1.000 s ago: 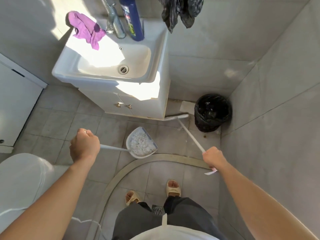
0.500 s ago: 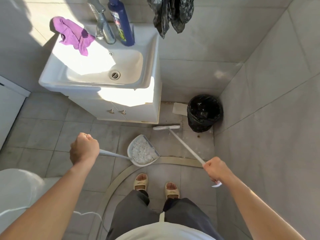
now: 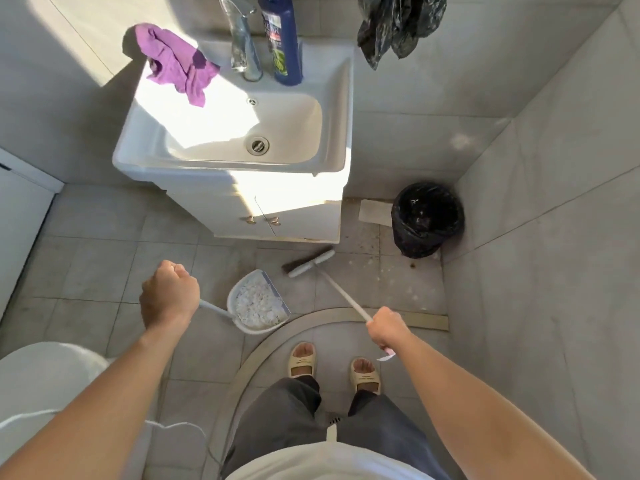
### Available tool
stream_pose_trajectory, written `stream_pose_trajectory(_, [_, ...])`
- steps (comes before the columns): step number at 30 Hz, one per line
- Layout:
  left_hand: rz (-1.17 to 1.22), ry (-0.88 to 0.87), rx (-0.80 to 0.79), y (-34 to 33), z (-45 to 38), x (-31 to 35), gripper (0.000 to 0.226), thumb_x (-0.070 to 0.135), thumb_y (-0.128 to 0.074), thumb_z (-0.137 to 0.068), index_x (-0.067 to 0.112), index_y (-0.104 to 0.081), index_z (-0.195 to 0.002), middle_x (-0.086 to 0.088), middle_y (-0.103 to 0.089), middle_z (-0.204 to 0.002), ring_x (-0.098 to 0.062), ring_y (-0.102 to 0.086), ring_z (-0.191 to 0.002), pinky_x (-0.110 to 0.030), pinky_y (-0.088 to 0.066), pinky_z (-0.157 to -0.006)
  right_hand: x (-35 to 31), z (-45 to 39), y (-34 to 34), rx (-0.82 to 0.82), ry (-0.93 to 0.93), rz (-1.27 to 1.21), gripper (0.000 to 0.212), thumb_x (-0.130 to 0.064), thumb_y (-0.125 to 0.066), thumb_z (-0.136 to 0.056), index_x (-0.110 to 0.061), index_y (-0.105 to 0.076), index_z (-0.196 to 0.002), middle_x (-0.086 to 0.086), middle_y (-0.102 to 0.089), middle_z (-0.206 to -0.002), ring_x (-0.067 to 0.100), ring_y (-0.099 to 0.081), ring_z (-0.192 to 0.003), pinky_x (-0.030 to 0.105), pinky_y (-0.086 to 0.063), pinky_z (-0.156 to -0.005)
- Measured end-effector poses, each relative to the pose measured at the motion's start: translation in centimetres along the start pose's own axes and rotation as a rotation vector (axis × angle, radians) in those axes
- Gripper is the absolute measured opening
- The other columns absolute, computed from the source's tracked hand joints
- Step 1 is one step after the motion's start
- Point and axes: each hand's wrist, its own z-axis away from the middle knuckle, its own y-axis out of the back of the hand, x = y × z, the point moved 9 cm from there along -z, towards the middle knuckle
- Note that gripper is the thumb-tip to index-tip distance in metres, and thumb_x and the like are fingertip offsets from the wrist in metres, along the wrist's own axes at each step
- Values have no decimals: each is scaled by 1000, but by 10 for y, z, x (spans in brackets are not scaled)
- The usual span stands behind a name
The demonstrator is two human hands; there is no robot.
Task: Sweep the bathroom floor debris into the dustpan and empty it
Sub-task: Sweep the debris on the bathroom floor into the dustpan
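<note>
Two hands work over a grey tiled floor (image 3: pixel 86 265), each curled tight round a long white handle. Largest in view is the white sink cabinet (image 3: pixel 298 220), standing beyond both hands, with a purple cloth (image 3: pixel 173 64), a clear bottle (image 3: pixel 242 46) and a blue bottle (image 3: pixel 282 43) on the basin rim. Down by the left forearm sits the rounded white toilet lid (image 3: pixel 41 375). Far beyond the right hand, in the corner where two walls meet, stands a bin lined with a black bag (image 3: pixel 427 220), and a flat piece of card (image 3: pixel 375 211) lies just beside it on the cabinet side. Black bags (image 3: pixel 398 22) hang on the wall above.

The right hand (image 3: pixel 388 329) grips the broom (image 3: pixel 343 296) near the top of its stick; the stick slants away from the fist to the broom head, which rests on the floor in front of the cabinet, between the dustpan and the bin. The left hand (image 3: pixel 169 294) is closed in a fist round the dustpan (image 3: pixel 258 301) handle, and the pan lies just to the inner side of that fist, between the two hands, its open edge toward the broom head. White debris (image 3: pixel 256 303) fills the pan. Specks of dirt (image 3: pixel 398 268) dot the tiles beyond the right hand, near the bin.
</note>
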Motion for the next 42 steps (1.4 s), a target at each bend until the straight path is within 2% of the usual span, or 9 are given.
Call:
stream_pose_trajectory(5, [8,-59,-55,-4,-10,14,26,24,-36,-97,9,-56,-96,-27,-63,-101,-48,-57,-94,-47,-48,-81,63,25,12,30,-158,56,31,-20,-49,-98,3,-60,-116,14,-64,-85,19,-57,-48,21,-38,-33])
stream_pose_trajectory(9, [3,-150,-112,-13,-16,38,24,21,-37,-98,8,-57,-100,-25,-62,-102,-46,-56,-94,-44,-44,-78,92,50,41,146,-136,17,28,-23,-51,-92,-5,-64,-109,9,-62,-83,23,-58,-63,22,-45,-52])
stream_pose_trajectory(11, [-10,-192,-125,-17,-15,49,25,21,-37,-99,7,-58,-102,-25,-62,-103,-46,-56,-95,-42,-42,-76,106,62,49,172,-150,-37,27,-23,-52,-91,-4,-68,-101,10,-62,-73,23,-59,-53,22,-46,-47])
stream_pose_trajectory(14, [-24,-240,-147,-26,-13,62,26,22,-36,-101,6,-57,-102,-24,-61,-103,-44,-55,-92,-41,-40,-73,132,73,48,195,-210,-238,27,-20,-52,-89,-3,-72,-91,11,-58,-59,22,-51,-33,21,-42,-39])
stream_pose_trajectory(19, [-22,-285,-162,-39,-1,85,27,22,-33,-103,6,-54,-97,-16,-55,-88,-34,-49,-77,-38,-39,-66,136,73,44,204,-238,-672,23,-16,-53,-93,-3,-70,-86,8,-50,-55,15,-39,-39,16,-31,-37])
stream_pose_trajectory(24, [-22,-316,-163,-55,9,106,26,25,-35,-101,9,-56,-100,-18,-58,-97,-41,-56,-86,-42,-49,-74,110,30,42,176,-221,-902,23,-18,-55,-97,2,-67,-91,8,-52,-58,13,-42,-40,17,-34,-36])
stream_pose_trajectory(33, [-36,-287,-127,-70,26,130,24,31,-34,-99,16,-53,-95,-16,-59,-93,-42,-61,-78,-47,-56,-74,118,-4,34,52,-295,-793,21,-10,-48,-96,5,-63,-99,10,-54,-62,13,-42,-43,19,-33,-39])
stream_pose_trajectory(38, [-35,-256,-122,-78,28,144,25,28,-35,-99,13,-55,-98,-14,-57,-93,-40,-59,-83,-44,-53,-74,131,-4,68,114,-234,-708,24,-17,-53,-95,2,-67,-93,11,-59,-59,17,-48,-42,21,-39,-41])
stream_pose_trajectory(42, [-58,-233,-107,-83,24,149,26,28,-35,-100,11,-56,-99,-20,-62,-100,-42,-59,-87,-45,-53,-76,100,-23,92,117,-93,-649,25,-22,-54,-96,-2,-69,-95,10,-61,-59,17,-51,-40,21,-42,-39])
